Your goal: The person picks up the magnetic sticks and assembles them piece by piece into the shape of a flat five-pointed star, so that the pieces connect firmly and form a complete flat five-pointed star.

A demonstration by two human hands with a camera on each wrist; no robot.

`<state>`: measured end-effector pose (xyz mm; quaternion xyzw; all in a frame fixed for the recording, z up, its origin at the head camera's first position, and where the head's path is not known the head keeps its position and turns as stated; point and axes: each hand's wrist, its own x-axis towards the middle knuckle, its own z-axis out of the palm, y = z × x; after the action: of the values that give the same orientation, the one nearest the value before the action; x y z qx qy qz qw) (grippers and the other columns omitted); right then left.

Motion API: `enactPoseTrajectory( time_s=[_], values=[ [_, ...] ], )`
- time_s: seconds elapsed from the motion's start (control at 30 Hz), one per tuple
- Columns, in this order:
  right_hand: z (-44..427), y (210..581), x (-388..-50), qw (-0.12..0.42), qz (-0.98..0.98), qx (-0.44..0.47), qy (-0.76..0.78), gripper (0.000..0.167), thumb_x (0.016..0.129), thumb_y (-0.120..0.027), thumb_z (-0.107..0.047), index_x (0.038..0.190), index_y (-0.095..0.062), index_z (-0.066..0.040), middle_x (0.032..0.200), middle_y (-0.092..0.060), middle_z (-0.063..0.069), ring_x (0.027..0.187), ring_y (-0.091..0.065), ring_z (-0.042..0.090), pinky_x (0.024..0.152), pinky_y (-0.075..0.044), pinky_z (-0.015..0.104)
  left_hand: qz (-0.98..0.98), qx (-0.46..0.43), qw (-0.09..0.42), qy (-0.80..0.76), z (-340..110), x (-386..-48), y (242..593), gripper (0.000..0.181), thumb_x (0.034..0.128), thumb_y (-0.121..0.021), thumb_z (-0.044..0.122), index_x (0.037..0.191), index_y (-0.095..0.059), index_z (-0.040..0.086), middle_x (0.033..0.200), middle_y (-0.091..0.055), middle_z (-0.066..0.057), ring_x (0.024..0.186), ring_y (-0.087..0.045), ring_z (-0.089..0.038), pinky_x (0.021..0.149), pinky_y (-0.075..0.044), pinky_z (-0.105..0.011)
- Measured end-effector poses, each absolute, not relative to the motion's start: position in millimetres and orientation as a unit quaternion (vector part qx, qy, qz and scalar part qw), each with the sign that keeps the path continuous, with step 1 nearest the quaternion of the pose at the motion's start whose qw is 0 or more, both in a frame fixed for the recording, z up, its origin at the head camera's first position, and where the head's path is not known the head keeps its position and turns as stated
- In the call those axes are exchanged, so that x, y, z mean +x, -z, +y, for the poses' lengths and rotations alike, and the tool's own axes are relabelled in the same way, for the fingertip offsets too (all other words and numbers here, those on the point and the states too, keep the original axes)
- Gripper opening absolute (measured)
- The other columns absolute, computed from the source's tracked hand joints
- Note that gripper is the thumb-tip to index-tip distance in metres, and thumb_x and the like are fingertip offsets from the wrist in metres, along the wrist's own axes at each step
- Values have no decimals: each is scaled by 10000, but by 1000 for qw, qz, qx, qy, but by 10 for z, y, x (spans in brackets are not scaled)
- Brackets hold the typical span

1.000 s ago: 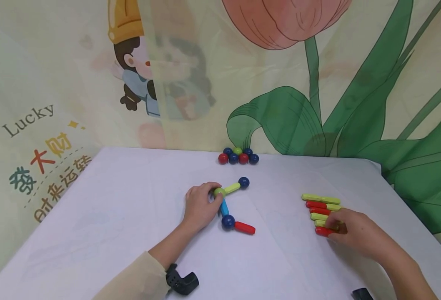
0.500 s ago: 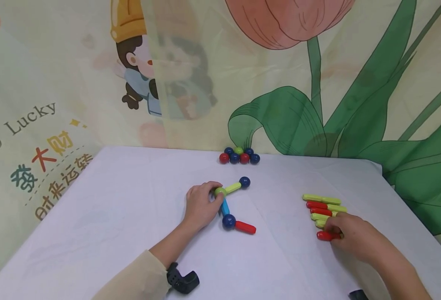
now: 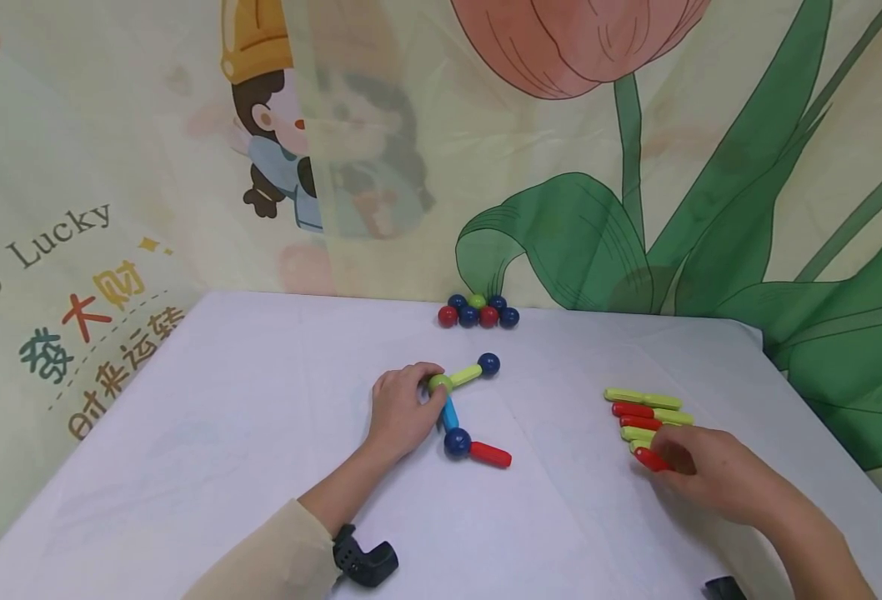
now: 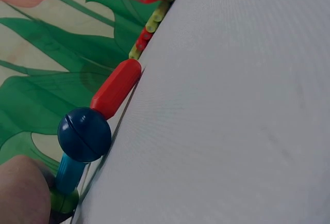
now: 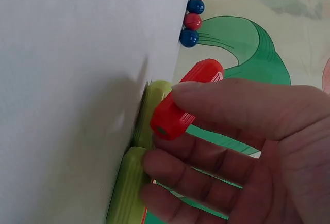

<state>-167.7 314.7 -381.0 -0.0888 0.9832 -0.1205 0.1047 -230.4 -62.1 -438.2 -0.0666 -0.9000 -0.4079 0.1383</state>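
Note:
My left hand (image 3: 407,412) pinches a green ball (image 3: 440,383) of a joined ball-and-stick piece on the table. From that ball a yellow-green stick (image 3: 466,376) runs to a dark blue ball (image 3: 489,364), and a light blue stick (image 3: 450,413) leads to another dark blue ball (image 3: 457,443) with a red stick (image 3: 490,454) on it. At the right, my right hand (image 3: 719,471) holds a loose red stick (image 5: 188,100) between thumb and fingers, raised a little and tilted. Beside it lies a row of yellow-green sticks (image 3: 642,397) and red sticks (image 3: 633,410).
Several red, dark blue and green balls (image 3: 488,317) sit in a cluster at the back edge of the white-covered table (image 3: 261,375). A printed cloth backdrop (image 3: 381,167) hangs right behind the table.
My right hand first slides the red stick away from the row toward me, then lifts and tilts it. My left hand and the joined piece stay in place.

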Motion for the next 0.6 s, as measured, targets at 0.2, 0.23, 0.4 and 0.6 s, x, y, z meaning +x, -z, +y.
enactPoseTrajectory(
  time_s=[0.2, 0.23, 0.4, 0.6],
  values=[
    [3038, 3770, -1703, 93, 980, -96, 150, 273, 844, -835, -177, 1069, -685, -136, 892, -646, -35, 833, -549, 151, 663, -504, 227, -901, -67, 139, 406, -641, -2307, 4382, 274, 965, -651, 240, 1202, -722, 122, 1206, -745, -65, 1183, -596, -291, 1183, -288, -566],
    [3008, 3762, -1713, 90, 979, -99, 154, 267, 847, -831, -172, 1068, -685, -136, 897, -649, -33, 831, -551, 152, 662, -505, 229, -901, -68, 140, 406, -644, -2307, 4379, 274, 964, -651, 238, 1202, -722, 122, 1205, -745, -66, 1184, -597, -291, 1184, -286, -566],
    [2832, 3732, -1782, 56, 977, -113, 171, 280, 847, -818, -145, 1099, -698, -118, 927, -660, -11, 823, -553, 162, 649, -508, 244, -900, -67, 142, 407, -661, -2303, 4366, 271, 960, -652, 232, 1195, -724, 119, 1201, -749, -67, 1186, -601, -293, 1182, -286, -567],
    [2656, 3739, -1885, 5, 973, -130, 192, 351, 830, -818, -117, 1157, -695, -74, 959, -675, 28, 825, -573, 169, 647, -527, 253, -899, -66, 139, 409, -660, -2301, 4368, 272, 963, -654, 239, 1198, -724, 122, 1204, -747, -63, 1185, -601, -285, 1184, -289, -562]
  ],
)
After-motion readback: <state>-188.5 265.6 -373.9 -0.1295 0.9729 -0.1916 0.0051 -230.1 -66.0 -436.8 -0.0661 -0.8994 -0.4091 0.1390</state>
